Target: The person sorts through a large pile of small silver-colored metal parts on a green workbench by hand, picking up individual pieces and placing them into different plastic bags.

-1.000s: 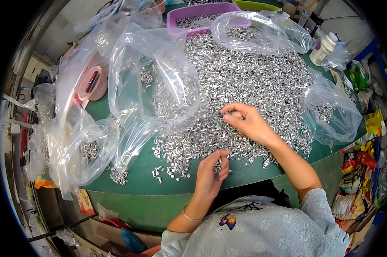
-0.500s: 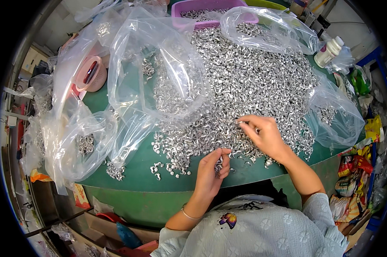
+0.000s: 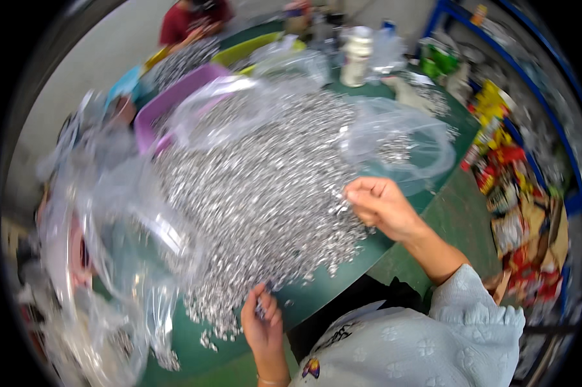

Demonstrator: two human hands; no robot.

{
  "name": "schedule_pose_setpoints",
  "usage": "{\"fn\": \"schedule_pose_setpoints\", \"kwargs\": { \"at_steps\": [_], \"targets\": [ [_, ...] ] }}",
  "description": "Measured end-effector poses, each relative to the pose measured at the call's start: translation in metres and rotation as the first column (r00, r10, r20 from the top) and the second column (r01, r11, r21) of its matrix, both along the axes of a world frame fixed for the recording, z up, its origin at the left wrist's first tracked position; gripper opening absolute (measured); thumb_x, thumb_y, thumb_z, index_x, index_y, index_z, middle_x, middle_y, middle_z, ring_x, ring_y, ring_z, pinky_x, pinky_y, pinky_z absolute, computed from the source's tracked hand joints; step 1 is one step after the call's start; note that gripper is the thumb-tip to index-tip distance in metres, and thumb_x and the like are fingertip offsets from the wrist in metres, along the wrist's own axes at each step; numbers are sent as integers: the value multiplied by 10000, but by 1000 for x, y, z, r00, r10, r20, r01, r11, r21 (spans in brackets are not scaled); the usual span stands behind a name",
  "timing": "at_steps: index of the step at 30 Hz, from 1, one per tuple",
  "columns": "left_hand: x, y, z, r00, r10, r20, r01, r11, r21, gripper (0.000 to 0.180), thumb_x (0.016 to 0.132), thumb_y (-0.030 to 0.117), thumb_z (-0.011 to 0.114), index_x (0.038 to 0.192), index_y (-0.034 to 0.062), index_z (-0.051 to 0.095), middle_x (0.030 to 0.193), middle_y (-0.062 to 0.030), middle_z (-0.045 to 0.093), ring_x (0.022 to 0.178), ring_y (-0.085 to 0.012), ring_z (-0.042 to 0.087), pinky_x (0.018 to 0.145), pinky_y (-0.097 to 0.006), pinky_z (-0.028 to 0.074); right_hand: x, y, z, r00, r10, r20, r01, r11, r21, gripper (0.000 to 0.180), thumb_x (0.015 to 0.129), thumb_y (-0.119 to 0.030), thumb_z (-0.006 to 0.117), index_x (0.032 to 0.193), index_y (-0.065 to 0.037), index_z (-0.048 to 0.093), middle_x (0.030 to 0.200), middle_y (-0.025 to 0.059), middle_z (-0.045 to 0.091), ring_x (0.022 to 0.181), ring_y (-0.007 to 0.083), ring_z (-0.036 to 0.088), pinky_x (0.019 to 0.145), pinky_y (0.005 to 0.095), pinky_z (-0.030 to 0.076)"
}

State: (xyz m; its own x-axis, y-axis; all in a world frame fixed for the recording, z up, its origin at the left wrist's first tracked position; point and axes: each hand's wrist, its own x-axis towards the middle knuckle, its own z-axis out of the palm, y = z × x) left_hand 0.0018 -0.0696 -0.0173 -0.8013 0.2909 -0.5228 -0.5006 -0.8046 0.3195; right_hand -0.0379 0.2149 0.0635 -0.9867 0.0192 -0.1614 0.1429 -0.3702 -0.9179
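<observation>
Silvery small metal parts lie heaped across the green table, spreading away from its near edge. Right hand, nearer the heap's right flank, pinches at pieces there; left hand grips a few at the near edge. Crinkled clear bags surround.
</observation>
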Motion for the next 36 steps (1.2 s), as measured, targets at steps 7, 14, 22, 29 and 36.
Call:
{"fn": "schedule_pose_setpoints", "kwargs": {
  "at_steps": [7, 14, 22, 29, 36],
  "targets": [
    [-5, 8, -3, 995, -102, 2, 101, 986, 133, 260, 941, 194, 411, 1084, 6, 520, 681, -7, 386, 500, -81, 334, 361, -203, 260, 45, 184, 50, 694, -663, -282, 650, 744, -151, 122, 894, -155, 553, 912, -35, 568, 536, -75, 308, 424, 17, 274, 359, 183, 183],
    [2, 11, 3, 995, -95, 12, 93, 992, 83, 235, 932, 168, 412, 1061, 16, 537, 660, 6, 384, 493, -85, 326, 362, -218, 245, 50, 253, 38, 678, -684, -270, 629, 729, -268, 142, 894, -161, 559, 792, -72, 516, 543, -67, 300, 418, 18, 283, 340, 170, 174],
    [-4, 30, 3, 875, -370, -312, 468, 814, 344, 129, 836, 144, 533, 915, 49, 572, 960, -75, 636, 833, -230, 605, 670, -302, 493, -5, 346, -65, 578, -811, 92, 764, 578, 288, 227, 837, -132, 577, 641, -122, 463, 532, -67, 351, 394, 43, 264, 343, 230, 160],
    [8, 61, 34, 964, -249, 90, 231, 957, 175, 273, 946, 288, 429, 955, 39, 541, 676, -9, 390, 466, -75, 318, 349, -194, 242, 4, 311, -35, 407, -884, -228, 913, 401, 77, 199, 871, -194, 581, 1005, -48, 602, 580, -36, 434, 436, 36, 358, 363, 195, 256],
    [11, 86, 32, 900, -410, 149, 410, 911, 33, 321, 933, 329, 474, 812, 42, 547, 661, -31, 441, 450, -59, 319, 338, -165, 242, 68, 132, 22, 882, -303, -362, 226, 945, -238, 287, 952, -212, 444, 1046, 52, 507, 602, -22, 404, 443, 27, 336, 365, 164, 226]
  ]
}}
